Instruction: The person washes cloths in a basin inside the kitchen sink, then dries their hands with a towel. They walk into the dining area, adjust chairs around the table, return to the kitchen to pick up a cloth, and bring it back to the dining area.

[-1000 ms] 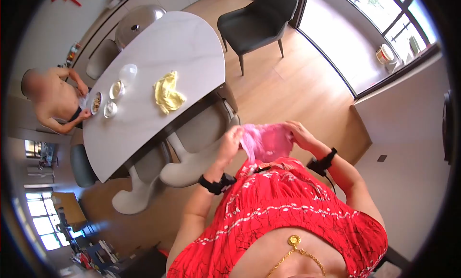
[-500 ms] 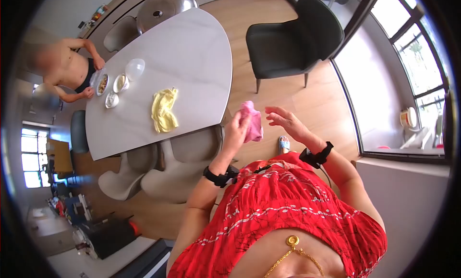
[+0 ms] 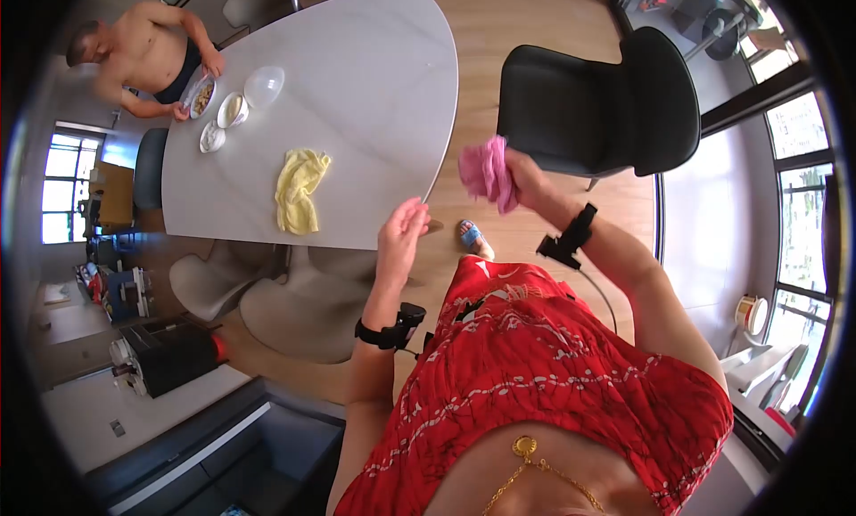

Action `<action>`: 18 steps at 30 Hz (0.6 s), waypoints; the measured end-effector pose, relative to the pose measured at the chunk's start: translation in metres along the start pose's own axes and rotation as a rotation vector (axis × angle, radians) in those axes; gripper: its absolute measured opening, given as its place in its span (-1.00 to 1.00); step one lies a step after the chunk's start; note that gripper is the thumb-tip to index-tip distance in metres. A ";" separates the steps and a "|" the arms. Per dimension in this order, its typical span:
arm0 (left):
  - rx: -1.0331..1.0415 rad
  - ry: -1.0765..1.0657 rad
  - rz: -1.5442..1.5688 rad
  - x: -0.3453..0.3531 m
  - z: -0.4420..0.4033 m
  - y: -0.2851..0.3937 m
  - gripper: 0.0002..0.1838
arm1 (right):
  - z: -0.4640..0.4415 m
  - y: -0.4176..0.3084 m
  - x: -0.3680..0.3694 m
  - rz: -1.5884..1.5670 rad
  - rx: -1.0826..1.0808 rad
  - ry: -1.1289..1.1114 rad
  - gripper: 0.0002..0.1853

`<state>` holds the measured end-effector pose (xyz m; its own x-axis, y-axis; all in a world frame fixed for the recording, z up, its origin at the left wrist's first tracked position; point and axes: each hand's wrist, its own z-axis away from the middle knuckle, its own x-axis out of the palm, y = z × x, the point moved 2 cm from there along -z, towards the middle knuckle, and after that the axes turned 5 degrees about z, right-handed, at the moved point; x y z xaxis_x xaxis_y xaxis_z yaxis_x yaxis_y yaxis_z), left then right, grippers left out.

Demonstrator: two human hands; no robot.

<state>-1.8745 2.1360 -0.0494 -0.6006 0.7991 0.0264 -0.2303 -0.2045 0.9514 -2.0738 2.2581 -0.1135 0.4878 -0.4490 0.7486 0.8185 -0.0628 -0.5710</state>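
Note:
A crumpled pink cloth (image 3: pixel 489 175) is gripped in my right hand (image 3: pixel 528 182), held up over the floor between the table and the black chair. My left hand (image 3: pixel 402 235) holds nothing, its fingers loosely stretched out beside the table's near right corner. On the marble-look table (image 3: pixel 379 97) lies a rumpled yellow cloth (image 3: pixel 301 191), to the left of my left hand and apart from it. Black bands are strapped round both my wrists.
The black chair (image 3: pixel 571 106) stands just beyond my right hand. Grey chairs (image 3: pixel 308 307) are tucked along the table's near side. Across the table, a person (image 3: pixel 160 53) sits by a plate of food (image 3: pixel 203 97), bowls (image 3: pixel 233 110) and a clear lid (image 3: pixel 265 87).
The pink cloth has passed from my left hand to my right, which now carries it near the black chair. My left hand has moved left, towards the table, and my view has shifted.

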 end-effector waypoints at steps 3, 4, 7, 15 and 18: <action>0.045 0.059 0.028 -0.019 -0.031 0.018 -0.62 | -0.049 -0.068 0.029 0.448 -0.281 0.222 -0.69; 0.043 0.078 0.050 -0.021 -0.035 0.021 -0.62 | -0.066 -0.091 0.042 0.675 -0.389 0.213 -0.72; 0.039 0.088 0.084 -0.029 -0.056 0.035 -0.62 | -0.142 -0.127 0.050 1.457 -0.772 0.323 -0.68; -0.052 0.244 0.054 -0.076 -0.081 0.030 -0.66 | -0.296 -0.069 -0.038 2.221 -0.736 0.359 -0.45; -0.130 0.281 0.123 -0.086 -0.080 0.018 -0.66 | -0.292 -0.070 -0.036 2.293 -0.726 0.375 -0.43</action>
<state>-1.8882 2.0179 -0.0594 -0.8138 0.5800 0.0360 -0.2276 -0.3750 0.8986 -2.2375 2.0186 -0.1988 -0.0401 -0.2923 -0.9555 -0.9073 0.4113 -0.0877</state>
